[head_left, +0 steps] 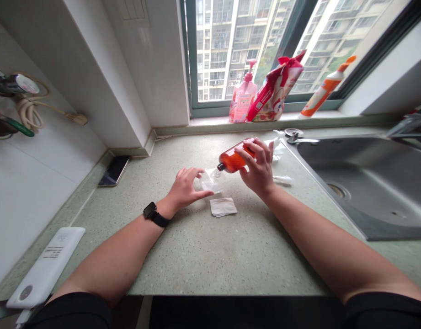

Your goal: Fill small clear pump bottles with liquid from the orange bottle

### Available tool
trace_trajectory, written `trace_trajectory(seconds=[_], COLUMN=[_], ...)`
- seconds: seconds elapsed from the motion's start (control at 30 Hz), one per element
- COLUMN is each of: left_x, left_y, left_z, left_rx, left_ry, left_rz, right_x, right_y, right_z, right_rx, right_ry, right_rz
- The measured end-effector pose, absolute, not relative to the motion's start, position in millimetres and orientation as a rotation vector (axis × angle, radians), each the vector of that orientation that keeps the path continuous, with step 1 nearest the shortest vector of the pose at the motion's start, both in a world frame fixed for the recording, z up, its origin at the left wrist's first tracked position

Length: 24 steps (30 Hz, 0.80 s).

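Observation:
My right hand is wrapped round an orange-red see-through bottle. Its uncapped black-looking neck points down and to the left, over a small clear plastic container. My left hand, with a black watch on the wrist, curves round the left side of that container, thumb in front and fingers behind. The container's exact shape is hard to make out through its clear walls. Just in front of it lies a folded white tissue. A clear and white object lies right of my right hand.
A metal sink with a tap is at the right. On the sill stand a pink pump bottle, a red bag and an orange-white bottle. A phone and white power bank lie at the left.

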State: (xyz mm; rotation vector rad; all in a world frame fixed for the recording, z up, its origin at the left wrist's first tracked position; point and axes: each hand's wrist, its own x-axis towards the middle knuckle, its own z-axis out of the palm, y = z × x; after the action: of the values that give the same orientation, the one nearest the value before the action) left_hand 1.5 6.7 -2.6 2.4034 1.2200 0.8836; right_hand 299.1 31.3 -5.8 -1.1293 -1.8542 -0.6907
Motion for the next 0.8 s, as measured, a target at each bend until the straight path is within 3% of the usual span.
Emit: trace_trajectory(seconds=[0.8], left_x=[2.3], left_y=[4.6], left_z=[2.2], left_rx=[2.383], left_ry=[1.231], left_rz=[0.867], right_x=[300.4], right_y=[31.6], right_z=[-6.8], right_rx=[-1.169], right_ry=[-1.869], right_rz=[-0.677])
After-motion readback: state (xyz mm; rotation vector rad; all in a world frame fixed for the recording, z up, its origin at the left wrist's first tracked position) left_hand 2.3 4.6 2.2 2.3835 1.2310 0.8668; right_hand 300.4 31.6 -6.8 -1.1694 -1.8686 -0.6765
